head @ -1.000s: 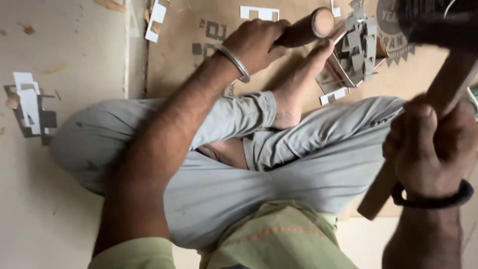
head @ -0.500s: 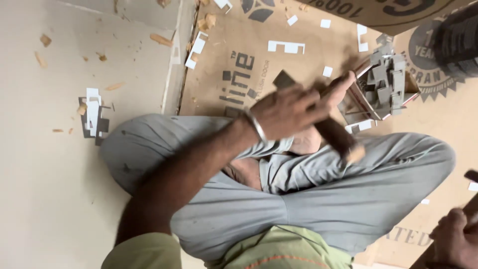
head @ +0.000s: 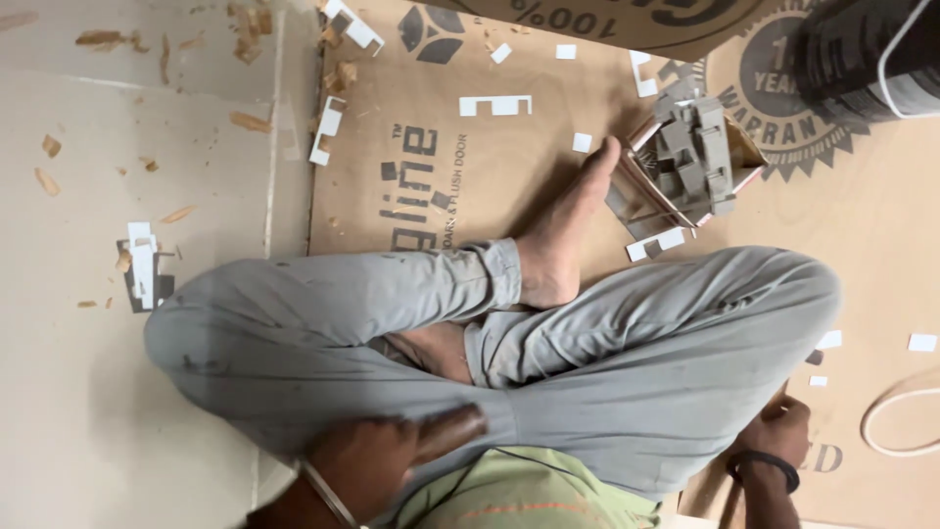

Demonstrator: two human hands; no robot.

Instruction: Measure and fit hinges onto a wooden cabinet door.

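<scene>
I sit cross-legged in grey trousers on a brown plywood sheet. My left hand, with a metal bangle on its wrist, is low by my left knee, blurred, closed around a brown wooden tool handle. My right hand, wearing a black wristband, rests at my right hip, gripping a wooden handle that runs down out of view. My bare foot points at a cluster of grey metal fittings on the sheet.
White strips and squares and wood chips litter the sheet and the pale floor. A black round object stands at the top right. A white cable loop lies at the right edge.
My left hand has drawn the wooden-handled tool back from near the fittings to my lap. My right hand has dropped to my hip. The view shifted right and up.
</scene>
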